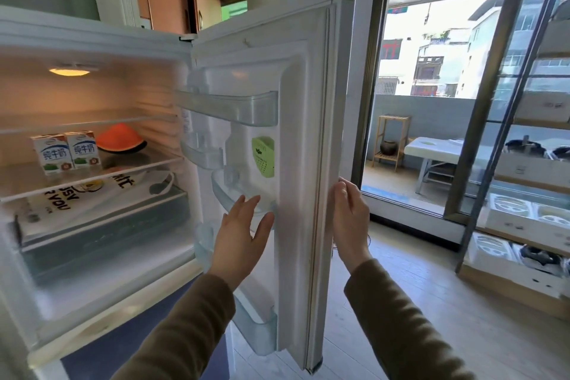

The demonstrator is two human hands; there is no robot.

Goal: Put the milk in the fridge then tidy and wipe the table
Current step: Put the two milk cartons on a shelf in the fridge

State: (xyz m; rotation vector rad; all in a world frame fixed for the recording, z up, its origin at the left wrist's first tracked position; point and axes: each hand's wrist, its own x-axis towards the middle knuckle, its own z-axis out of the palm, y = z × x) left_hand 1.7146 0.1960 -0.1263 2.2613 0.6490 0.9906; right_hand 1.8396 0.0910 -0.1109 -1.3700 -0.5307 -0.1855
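My right hand (350,213) grips the upright edge of the door (302,102). My left hand (243,225) lies spread inside it. The milk cartons (66,153) stand shelved, well left of both, so I'd swing leftward.

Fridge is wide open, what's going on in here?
A person in brown sleeves is at the open white fridge. Their right hand grips the edge of the white fridge door, and their open left hand is at its inner side by a clear door shelf. Two blue-and-white milk cartons stand side by side on a glass shelf.
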